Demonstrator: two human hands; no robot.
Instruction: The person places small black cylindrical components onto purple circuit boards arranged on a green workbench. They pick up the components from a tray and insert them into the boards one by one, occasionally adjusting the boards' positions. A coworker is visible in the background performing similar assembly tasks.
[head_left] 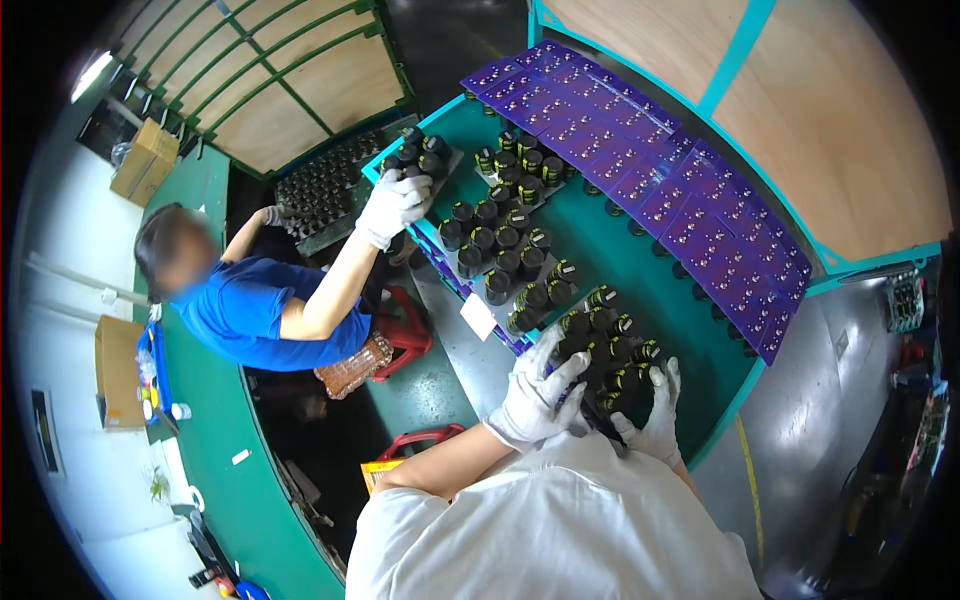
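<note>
A tight group of black cylinders point(606, 345) with yellow-green markings sits at the near end of a teal-edged table, right in front of me. My left hand point(540, 393), in a white glove, grips the group's left side with bent fingers. On the opposite side, my white-gloved right hand point(655, 412) holds its edge, fingers pointing away from me. Whatever carries these cylinders underneath is hidden. Farther along stand more black cylinders point(487, 240) in blocks on grey plates. Purple circuit boards point(640, 165) lie along the table's far right side, above black cylinders.
A co-worker in a blue shirt point(270, 320) sits at left, one gloved hand point(393, 207) at the far cylinders. A red stool point(405, 335) and a green workbench point(230, 450) are on the left. Wood panels in teal frames point(850, 110) rise behind the table.
</note>
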